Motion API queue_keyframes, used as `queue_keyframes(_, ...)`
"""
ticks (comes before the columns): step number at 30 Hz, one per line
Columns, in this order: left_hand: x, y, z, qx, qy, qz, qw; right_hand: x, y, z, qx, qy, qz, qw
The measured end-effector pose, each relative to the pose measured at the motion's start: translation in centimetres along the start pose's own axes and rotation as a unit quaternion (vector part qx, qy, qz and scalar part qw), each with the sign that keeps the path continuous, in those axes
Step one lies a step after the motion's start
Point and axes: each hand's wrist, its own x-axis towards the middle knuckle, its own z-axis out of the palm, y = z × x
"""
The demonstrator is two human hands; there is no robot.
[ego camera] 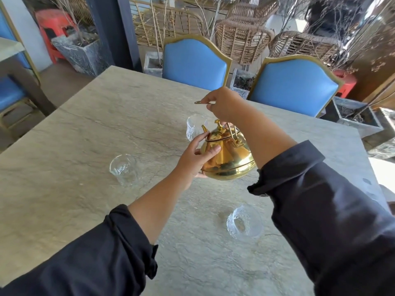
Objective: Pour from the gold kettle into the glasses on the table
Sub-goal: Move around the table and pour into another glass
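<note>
The gold kettle [229, 159] hangs above the stone table [74, 135], tilted with its spout toward a clear glass [193, 126] at the far side. My right hand [222, 103] grips the kettle's top handle from above. My left hand [197, 157] presses against the kettle's left side and underside, steadying it. A second glass [125, 173] stands to the left of the kettle. A third glass [244, 225] stands near me on the right. I cannot tell whether liquid is flowing from the spout.
Two blue chairs [194, 63] [294, 86] with gold frames stand at the table's far edge. Wicker chairs [241, 41], stone planters [84, 51] with bare branches and a red stool [53, 28] lie beyond. Another blue chair [10, 88] is at the left.
</note>
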Motion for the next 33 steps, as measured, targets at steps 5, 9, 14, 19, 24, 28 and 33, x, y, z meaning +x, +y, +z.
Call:
queue_keyframes(5,-0.15,-0.15,0.05,0.003,-0.003,0.004,1.000,-0.21,-0.06,-0.05,-0.017,-0.011,-0.001,1.000)
queue_keyframes(9,-0.17,-0.25,0.12,0.007,-0.004,0.005,1.000,-0.39,-0.06,-0.10,-0.019,-0.013,-0.001,1.000)
queue_keyframes(14,-0.13,-0.24,0.12,0.006,-0.003,0.003,1.000,-0.52,-0.09,-0.26,-0.010,-0.014,-0.004,1.000)
queue_keyframes(19,-0.17,-0.22,0.02,0.006,0.002,0.004,1.000,-0.59,-0.34,-0.20,-0.014,-0.014,-0.006,1.000)
queue_keyframes(24,-0.28,-0.25,-0.18,0.003,0.002,0.004,1.000,-0.49,-0.63,-0.20,-0.016,-0.022,0.000,1.000)
queue_keyframes(28,-0.36,-0.32,-0.17,0.004,0.001,0.008,1.000,-0.49,-0.77,-0.23,-0.016,-0.026,0.003,1.000)
queue_keyframes(33,-0.37,-0.37,-0.13,0.007,0.000,0.005,1.000,-0.49,-0.83,-0.11,-0.028,-0.028,0.002,0.999)
